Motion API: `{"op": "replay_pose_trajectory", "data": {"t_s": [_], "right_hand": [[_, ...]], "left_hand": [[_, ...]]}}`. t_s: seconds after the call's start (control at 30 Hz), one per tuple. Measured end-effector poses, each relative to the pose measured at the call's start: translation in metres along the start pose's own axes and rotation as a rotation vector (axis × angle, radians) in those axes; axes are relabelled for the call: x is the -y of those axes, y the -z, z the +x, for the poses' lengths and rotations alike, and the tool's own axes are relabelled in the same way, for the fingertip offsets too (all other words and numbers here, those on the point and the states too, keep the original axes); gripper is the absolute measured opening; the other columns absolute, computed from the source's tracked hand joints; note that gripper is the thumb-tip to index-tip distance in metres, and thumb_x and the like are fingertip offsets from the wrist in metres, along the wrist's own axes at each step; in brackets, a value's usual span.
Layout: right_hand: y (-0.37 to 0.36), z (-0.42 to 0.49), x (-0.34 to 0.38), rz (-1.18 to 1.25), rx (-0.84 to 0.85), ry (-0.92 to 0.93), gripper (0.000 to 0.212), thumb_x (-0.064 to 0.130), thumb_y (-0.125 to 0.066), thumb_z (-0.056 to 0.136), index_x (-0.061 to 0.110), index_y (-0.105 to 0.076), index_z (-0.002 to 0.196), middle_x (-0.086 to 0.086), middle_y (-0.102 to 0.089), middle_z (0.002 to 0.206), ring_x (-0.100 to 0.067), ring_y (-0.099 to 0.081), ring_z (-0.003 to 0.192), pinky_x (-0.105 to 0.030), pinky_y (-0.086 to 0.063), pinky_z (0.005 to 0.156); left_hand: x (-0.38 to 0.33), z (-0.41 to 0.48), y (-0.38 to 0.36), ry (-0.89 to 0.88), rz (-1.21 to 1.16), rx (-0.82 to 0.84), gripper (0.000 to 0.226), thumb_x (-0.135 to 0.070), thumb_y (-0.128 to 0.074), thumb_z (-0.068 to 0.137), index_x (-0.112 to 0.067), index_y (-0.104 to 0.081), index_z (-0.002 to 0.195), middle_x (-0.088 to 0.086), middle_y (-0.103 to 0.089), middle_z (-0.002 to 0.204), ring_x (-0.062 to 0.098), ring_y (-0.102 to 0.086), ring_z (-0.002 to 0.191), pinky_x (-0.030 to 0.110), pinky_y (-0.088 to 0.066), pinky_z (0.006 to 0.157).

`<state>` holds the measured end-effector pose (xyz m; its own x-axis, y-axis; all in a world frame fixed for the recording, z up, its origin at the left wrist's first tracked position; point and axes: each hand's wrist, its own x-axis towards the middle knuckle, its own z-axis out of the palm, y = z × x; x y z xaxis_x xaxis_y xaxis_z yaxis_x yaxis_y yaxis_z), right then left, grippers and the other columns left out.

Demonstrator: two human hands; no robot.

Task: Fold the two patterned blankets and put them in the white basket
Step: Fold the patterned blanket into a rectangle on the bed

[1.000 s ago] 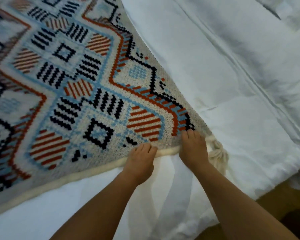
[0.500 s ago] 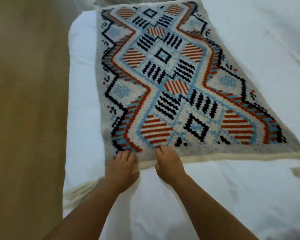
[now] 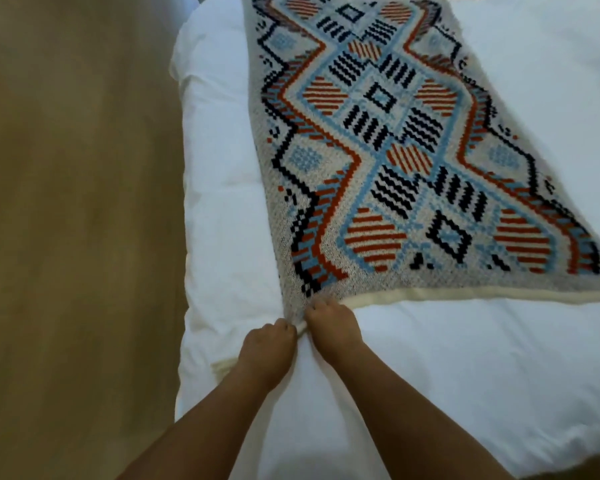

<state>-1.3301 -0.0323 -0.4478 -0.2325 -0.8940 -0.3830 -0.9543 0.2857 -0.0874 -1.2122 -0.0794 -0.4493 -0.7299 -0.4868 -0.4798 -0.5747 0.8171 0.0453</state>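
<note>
You had both hands at the near left corner of the blanket [image 3: 413,161], which lay spread flat, pattern up, on the white bed [image 3: 465,375]. Your left hand [image 3: 267,348] gripped the corner itself, and your right hand [image 3: 333,329] pinched the cream border [image 3: 465,294] just beside it. With both grips bunched at one corner, a lift would likely have dragged the far end crooked. It could also have let that side slide off the bed toward the floor [image 3: 66,202], spoiling an even fold. The blanket looked like a thick, loose knit on a grey ground, with red, pale blue and black diamonds and zigzags. I judged it floppy and somewhat stretchy.
</note>
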Motion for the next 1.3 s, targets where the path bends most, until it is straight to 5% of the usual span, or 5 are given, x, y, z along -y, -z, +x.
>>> {"op": "replay_pose_trajectory", "data": {"t_s": [0.3, 0.47, 0.57, 0.9, 1.3], "right_hand": [[-0.008, -0.07, 0.016, 0.154, 0.121, -0.097, 0.029, 0.0, -0.036, 0.093, 0.003, -0.056, 0.115, -0.015, -0.058, 0.119, -0.029, -0.056, 0.108, -0.037, -0.046, 0.086], [0.01, -0.064, 0.027, 0.943, 0.018, -0.563, 0.03, 0.023, -0.038, 0.098, 0.002, -0.058, 0.106, -0.015, -0.062, 0.105, -0.025, -0.058, 0.096, -0.033, -0.045, 0.081], [0.028, -0.053, 0.042, 1.422, -0.015, -0.789, 0.034, 0.035, -0.041, 0.096, 0.007, -0.06, 0.094, -0.01, -0.062, 0.086, -0.023, -0.059, 0.077, -0.037, -0.05, 0.07], [0.107, 0.041, 0.067, 1.662, -0.669, -1.242, 0.036, 0.017, -0.062, 0.087, -0.001, -0.054, 0.118, -0.02, -0.061, 0.117, -0.036, -0.06, 0.103, -0.051, -0.05, 0.092], [0.184, 0.137, 0.029, 1.383, -0.88, -1.383, 0.033, 0.022, -0.046, 0.095, -0.001, -0.05, 0.12, -0.022, -0.057, 0.121, -0.034, -0.056, 0.102, -0.035, -0.04, 0.078]], "left_hand": [[-0.025, -0.075, -0.005, -0.06, 0.035, -0.14, 0.044, -0.012, -0.086, 0.007, -0.018, -0.052, 0.035, -0.001, -0.044, 0.036, 0.013, -0.04, 0.023, 0.012, -0.016, 0.039], [-0.019, -0.059, 0.042, 0.026, 0.043, -0.133, 0.016, -0.007, -0.05, 0.087, -0.008, -0.056, 0.102, 0.009, -0.059, 0.1, 0.024, -0.062, 0.084, 0.028, -0.037, 0.061], [-0.006, -0.051, 0.063, -0.039, 0.044, -0.185, 0.022, -0.004, -0.037, 0.093, -0.008, -0.048, 0.112, 0.01, -0.055, 0.108, 0.027, -0.059, 0.094, 0.032, -0.036, 0.064], [0.115, -0.01, 0.128, -0.333, 0.073, -0.276, 0.023, 0.002, -0.034, 0.087, -0.01, -0.05, 0.101, 0.01, -0.053, 0.099, 0.03, -0.055, 0.084, 0.031, -0.024, 0.052], [0.194, 0.095, 0.226, -0.488, 0.141, -0.315, 0.017, -0.006, -0.041, 0.091, -0.012, -0.05, 0.104, 0.008, -0.056, 0.1, 0.029, -0.058, 0.084, 0.031, -0.031, 0.056]]}}
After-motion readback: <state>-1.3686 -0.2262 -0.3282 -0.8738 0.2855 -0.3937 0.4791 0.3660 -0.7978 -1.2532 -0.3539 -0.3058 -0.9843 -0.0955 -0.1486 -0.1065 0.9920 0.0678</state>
